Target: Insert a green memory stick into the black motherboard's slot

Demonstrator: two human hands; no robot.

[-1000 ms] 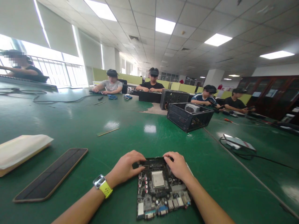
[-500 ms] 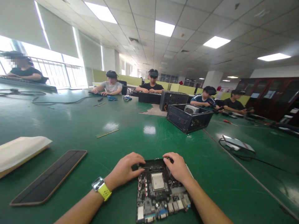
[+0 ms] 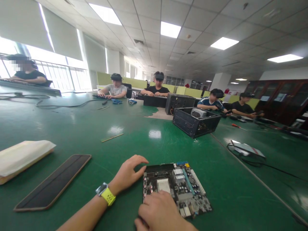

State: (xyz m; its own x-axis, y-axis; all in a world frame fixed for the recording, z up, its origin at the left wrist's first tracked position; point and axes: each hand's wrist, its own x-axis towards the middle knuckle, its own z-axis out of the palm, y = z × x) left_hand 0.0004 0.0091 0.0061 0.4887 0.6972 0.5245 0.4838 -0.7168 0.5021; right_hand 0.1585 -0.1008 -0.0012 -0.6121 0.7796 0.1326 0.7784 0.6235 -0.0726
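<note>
- A computer motherboard [image 3: 186, 194] lies flat on the green table [image 3: 79, 128], in the part nearest the wearer, well away from the table's far edge.
- The left hand [image 3: 127, 172] is at the motherboard's far left corner, thumb and fingers spread apart in an open curve; whether the thumb tip touches the board's edge cannot be told.
- A watch with a yellow-green strap [image 3: 108, 195] circles the left wrist.
- The right hand [image 3: 160, 210] is over the motherboard's near left corner, hiding it, with its back toward the camera and its fingers bent; their tips are hidden, so whether they grip anything cannot be told.
- A silvery processor [image 3: 163, 184] sits in the board's left half, partly behind the right hand's knuckles.
- Black memory slots [image 3: 160, 167] run along the board's far edge; a teal slot [image 3: 189, 182] and a cream slot [image 3: 198, 182] lie toward its right edge.
- Left of the left hand, a dark rectangular panel with a tan rim [image 3: 54, 183] lies flat, a cream packet [image 3: 26, 157] beside it toward the table's left.
- A thin brass-coloured stick [image 3: 112, 138] lies beyond the left hand.
- Toward the far edge stands an open black computer case [image 3: 196, 122], holding a grey power supply [image 3: 198, 112].
- Co-workers sit along the far edge.
</note>
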